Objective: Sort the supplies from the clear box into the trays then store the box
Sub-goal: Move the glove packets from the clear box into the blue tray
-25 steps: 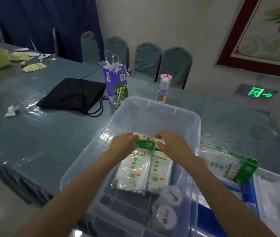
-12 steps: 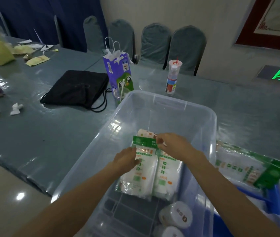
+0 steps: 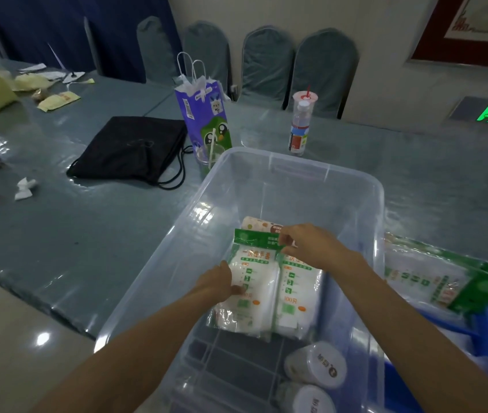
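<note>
A clear plastic box (image 3: pixel 296 174) stands on the table in front of me. Inside it lie two white glove packs with green headers (image 3: pixel 263 281), side by side. My right hand (image 3: pixel 311 245) pinches the green header at the top. My left hand (image 3: pixel 219 283) grips the left edge of the left pack. A patterned packet (image 3: pixel 259 225) lies under them at the far end. Two round white lidded tubs (image 3: pixel 317 365) sit in the box's near right corner. To the right, a blue tray (image 3: pixel 487 329) holds more green-and-white packs (image 3: pixel 442 281).
A purple gift bag (image 3: pixel 204 111), a cup with a straw (image 3: pixel 210 156) and a water bottle (image 3: pixel 299 126) stand just beyond the box. A black drawstring bag (image 3: pixel 132 147) lies to the left. Paper scraps (image 3: pixel 25 187) and yellow bags lie further left. Chairs line the far wall.
My left hand has slid from the top of the packs down to the left pack's edge. The camera has tilted, so the box sits lower right in view.
</note>
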### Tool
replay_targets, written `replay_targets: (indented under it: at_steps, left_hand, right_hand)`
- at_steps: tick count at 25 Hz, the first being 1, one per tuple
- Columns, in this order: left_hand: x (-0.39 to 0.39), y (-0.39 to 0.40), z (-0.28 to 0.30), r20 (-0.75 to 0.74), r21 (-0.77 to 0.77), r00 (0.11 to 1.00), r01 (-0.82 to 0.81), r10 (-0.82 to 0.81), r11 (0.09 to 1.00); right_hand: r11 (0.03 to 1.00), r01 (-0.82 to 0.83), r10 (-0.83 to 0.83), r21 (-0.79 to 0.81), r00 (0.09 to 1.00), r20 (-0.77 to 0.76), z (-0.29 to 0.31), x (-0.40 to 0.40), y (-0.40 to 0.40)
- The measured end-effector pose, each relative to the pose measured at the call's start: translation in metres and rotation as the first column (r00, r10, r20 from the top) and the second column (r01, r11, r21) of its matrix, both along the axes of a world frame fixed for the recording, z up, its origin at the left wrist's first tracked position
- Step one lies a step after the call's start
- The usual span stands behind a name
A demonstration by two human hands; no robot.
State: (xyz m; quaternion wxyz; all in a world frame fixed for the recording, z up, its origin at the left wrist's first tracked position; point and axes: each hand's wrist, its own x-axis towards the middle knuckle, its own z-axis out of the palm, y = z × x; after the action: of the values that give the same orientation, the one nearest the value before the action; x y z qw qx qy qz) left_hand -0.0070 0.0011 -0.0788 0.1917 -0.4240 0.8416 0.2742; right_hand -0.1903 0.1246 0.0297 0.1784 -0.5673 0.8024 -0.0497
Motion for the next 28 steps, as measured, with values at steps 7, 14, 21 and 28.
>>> replay_targets:
  at_steps: [7,14,21,28]
  left_hand:
    - [-0.004,-0.003,0.001,-0.111,0.237,0.975,-0.160,0.191,0.958]
    - [-0.013,-0.014,0.034,-0.275,0.340,0.890,-0.264,0.364,0.903]
    - [-0.007,-0.015,0.094,-0.380,-0.069,0.924,-0.072,0.040,0.995]
    - [-0.015,-0.003,0.192,-0.531,-0.369,0.835,-0.074,-0.145,0.926]
  right_hand:
    - [1.000,-0.003,0.003,-0.011,1.000,0.011,-0.003,-0.001,0.001]
    - [0.999,0.014,-0.015,-0.050,1.000,-0.026,0.008,0.005,0.006]
    - [0.995,0.007,-0.021,-0.102,0.991,-0.134,0.056,0.006,0.025]
    - [0.974,0.037,-0.092,-0.222,0.965,-0.244,0.119,0.004,0.054]
